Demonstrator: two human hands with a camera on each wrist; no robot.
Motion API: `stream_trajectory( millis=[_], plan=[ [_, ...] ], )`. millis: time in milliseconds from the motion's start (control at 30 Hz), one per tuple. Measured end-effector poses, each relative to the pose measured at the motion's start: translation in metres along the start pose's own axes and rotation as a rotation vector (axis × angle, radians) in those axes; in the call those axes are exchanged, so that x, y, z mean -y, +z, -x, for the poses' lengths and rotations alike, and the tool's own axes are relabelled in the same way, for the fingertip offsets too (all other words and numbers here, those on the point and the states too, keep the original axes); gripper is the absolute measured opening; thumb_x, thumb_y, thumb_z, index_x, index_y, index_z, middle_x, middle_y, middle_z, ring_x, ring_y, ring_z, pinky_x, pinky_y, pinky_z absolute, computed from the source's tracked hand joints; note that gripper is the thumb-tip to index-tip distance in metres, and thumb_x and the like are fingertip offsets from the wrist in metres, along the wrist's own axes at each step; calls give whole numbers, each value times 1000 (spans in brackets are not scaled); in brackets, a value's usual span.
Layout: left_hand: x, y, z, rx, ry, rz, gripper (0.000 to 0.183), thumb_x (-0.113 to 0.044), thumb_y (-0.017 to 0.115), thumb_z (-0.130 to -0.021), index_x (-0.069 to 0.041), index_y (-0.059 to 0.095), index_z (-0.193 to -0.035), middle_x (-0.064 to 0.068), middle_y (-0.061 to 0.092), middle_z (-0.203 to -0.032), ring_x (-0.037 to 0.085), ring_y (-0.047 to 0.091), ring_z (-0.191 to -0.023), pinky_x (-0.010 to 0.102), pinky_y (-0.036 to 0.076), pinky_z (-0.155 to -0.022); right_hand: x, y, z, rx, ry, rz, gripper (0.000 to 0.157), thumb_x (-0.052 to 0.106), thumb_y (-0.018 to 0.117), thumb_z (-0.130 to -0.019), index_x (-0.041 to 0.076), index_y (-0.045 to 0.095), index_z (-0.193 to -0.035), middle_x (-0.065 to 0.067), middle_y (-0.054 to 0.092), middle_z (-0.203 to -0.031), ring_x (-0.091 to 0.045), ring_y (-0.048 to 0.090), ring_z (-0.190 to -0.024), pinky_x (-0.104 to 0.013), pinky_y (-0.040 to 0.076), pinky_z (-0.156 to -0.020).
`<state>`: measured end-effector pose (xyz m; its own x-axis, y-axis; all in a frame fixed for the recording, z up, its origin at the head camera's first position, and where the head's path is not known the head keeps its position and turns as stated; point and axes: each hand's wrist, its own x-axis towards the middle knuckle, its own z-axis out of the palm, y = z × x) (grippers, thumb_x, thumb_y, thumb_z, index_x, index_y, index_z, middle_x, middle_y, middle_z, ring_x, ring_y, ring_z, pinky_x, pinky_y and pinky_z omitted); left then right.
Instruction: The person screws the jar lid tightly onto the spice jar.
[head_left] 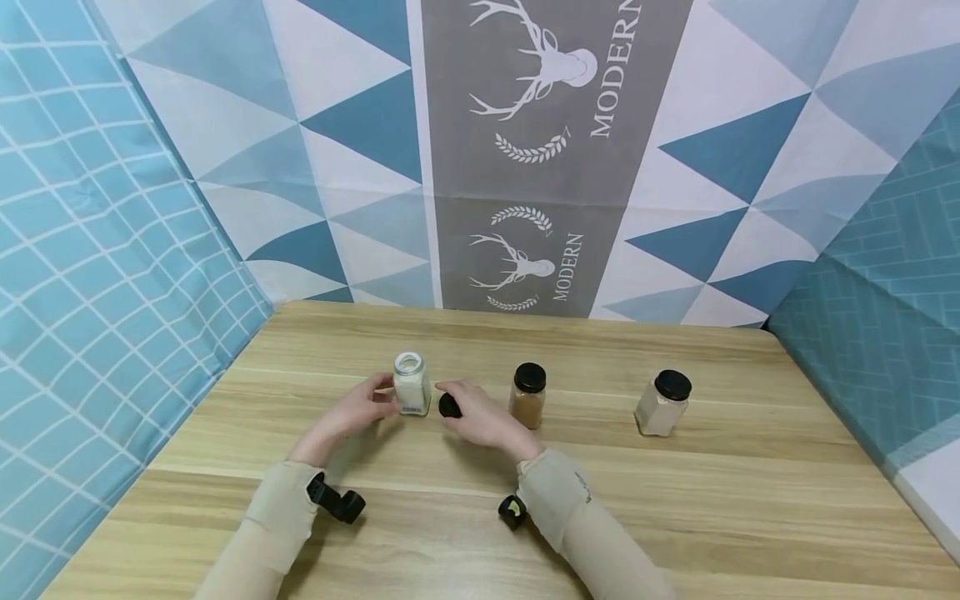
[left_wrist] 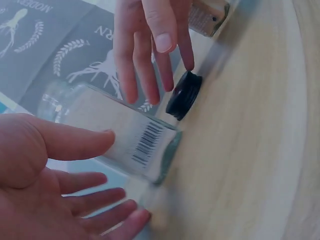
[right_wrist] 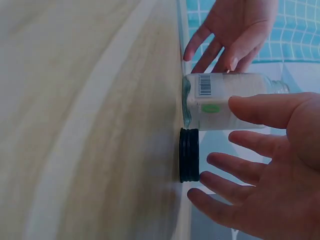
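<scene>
An uncapped square glass jar [head_left: 412, 393] of white powder stands upright on the table, a barcode label low on its side. My left hand [head_left: 367, 406] is at its left side, fingers extended and loosely spread, the thumb overlapping the glass in the left wrist view. A black screw lid [right_wrist: 189, 155] lies on the tabletop just right of the jar. Close over that lid is my right hand [head_left: 480, 415], its fingers spread and nearly straight, with fingertips right at the lid's edge in the right wrist view.
Right of my right hand stands a black-capped jar of brown powder [head_left: 527, 408]. Farther right is another black-capped jar with pale contents [head_left: 660, 412]. The wooden table [head_left: 750, 467] ends at a patterned cloth backdrop [head_left: 525, 167].
</scene>
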<state>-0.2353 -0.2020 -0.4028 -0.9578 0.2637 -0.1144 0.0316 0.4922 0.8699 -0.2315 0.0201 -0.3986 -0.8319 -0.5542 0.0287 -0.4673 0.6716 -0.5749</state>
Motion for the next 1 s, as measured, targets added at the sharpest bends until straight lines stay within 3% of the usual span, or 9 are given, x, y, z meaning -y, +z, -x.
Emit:
stream_trajectory(
  millis=[100, 233, 433, 567, 833, 1000],
  plan=[
    [5, 3, -2, -14, 15, 11, 61, -9, 56, -87, 8, 26, -138, 29, 31, -138, 44, 37, -123, 47, 39, -97, -1, 2, -5, 30, 0, -2, 52, 16, 55, -90, 8, 37, -138, -12, 39, -140, -28, 33, -130, -42, 28, -107],
    [8, 5, -3, -14, 33, 39, 59, -8, 55, -88, 3, 27, -139, 28, 35, -136, 42, 40, -122, 43, 43, -94, 0, 4, -11, 31, -3, 24, 46, 9, 55, -88, 6, 44, -133, -12, 44, -136, -28, 36, -128, -40, 29, -106],
    [10, 5, -3, -14, 55, 62, 58, -7, 56, -88, 3, 29, -139, 28, 38, -134, 42, 42, -120, 42, 44, -93, 4, 6, -16, -2, -15, 204, 32, 4, 55, -86, 8, 59, -118, -8, 55, -119, -25, 48, -115, -35, 37, -100],
    [11, 5, -4, -10, 50, 74, 59, -7, 56, -88, 3, 29, -139, 28, 38, -134, 42, 42, -121, 42, 43, -94, 5, 6, -17, 3, -2, 275, 32, 2, 57, -84, 11, 62, -114, -5, 54, -115, -21, 51, -110, -33, 41, -96],
    [13, 5, -5, -11, 47, 79, 60, -7, 56, -88, 1, 28, -140, 26, 38, -135, 41, 41, -122, 42, 42, -95, 4, 6, -19, 1, -14, 309, 36, -2, 61, -80, 12, 61, -113, -5, 56, -109, -21, 53, -104, -32, 44, -93],
    [13, 6, -7, -15, 45, 70, 59, -8, 56, -88, 1, 29, -140, 26, 39, -135, 40, 42, -121, 42, 42, -95, 1, 6, -21, -3, -1, 245, 35, 0, 57, -84, 9, 56, -118, -9, 54, -111, -22, 54, -104, -33, 44, -93]
  ],
)
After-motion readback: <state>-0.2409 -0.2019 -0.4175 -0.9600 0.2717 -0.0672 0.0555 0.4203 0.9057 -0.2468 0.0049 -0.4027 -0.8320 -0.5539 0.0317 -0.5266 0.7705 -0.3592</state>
